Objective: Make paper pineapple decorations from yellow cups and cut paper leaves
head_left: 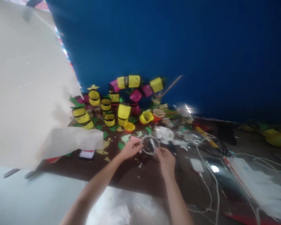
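A clear round ring, like a roll of transparent tape [150,145], is held upright over the brown table between both hands. My left hand [131,148] has its fingertips pinched on the ring's left edge. On its lower right edge, my right hand [165,158] grips it with thumb and fingers. Green, yellow and pink paper scraps [105,145] lie around and behind my left hand. Crumpled white material [164,134] sits just behind the ring. Motion blur softens the fingertips.
Several yellow and magenta paper cylinders [124,115] with black bands stand behind the hands. A phone [86,154] and white paper [77,138] lie left. Right are a white charger [197,165], cables, a yellow cutter-like tool [206,137] and a dark glossy tablet-like object [227,181].
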Demonstrator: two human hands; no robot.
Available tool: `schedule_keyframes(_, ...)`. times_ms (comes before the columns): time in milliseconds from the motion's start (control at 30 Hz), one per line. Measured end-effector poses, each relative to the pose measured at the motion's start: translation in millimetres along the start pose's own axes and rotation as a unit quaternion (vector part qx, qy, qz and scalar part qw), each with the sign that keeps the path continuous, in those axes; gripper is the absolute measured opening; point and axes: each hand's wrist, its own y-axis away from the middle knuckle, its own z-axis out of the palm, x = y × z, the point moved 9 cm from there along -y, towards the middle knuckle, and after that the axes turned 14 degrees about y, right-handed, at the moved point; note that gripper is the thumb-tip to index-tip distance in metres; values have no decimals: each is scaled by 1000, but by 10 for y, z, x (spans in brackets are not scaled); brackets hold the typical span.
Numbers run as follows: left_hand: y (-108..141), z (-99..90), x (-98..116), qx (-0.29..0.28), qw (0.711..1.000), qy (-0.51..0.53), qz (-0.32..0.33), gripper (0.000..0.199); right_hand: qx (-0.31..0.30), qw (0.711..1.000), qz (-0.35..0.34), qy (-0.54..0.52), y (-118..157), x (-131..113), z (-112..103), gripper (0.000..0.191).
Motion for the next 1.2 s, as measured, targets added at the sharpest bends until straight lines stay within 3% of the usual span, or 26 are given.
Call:
schedule_keyframes(200, -30, -67, -76, 21, 994, 100, -34, 35, -20, 999, 7, -43, 82, -95, 36, 32)
schedule_keyframes(433, -28, -16, -271, 13, 986, 155, -56, 38, -36, 995, -89, 27, 254, -442, 36, 25)
schedule_keyframes(567, -20, -30, -228, 21, 984, 169, -58, 38, -52, 986, -147, 59, 344, -595, 84, 21)
schedule_keyframes(733, -24, -40, -180, 22, 980, 188, -54, 39, -47, 981, -173, 69, 370, -678, 91, 17)
schedule_keyframes(967, -8, -84, -144, 37, 975, 211, -57, 40, -45, 986, -151, 52, 348, -595, 81, 19)
schedule_keyframes(1100, 29, -102, -75, 59, 963, 250, -86, 41, -3, 995, -99, 4, 285, -484, -13, 34)
schedule_keyframes(1200, 37, -99, -91, 66, 953, 276, -104, 41, -11, 997, -66, -25, 248, -426, -3, 44)
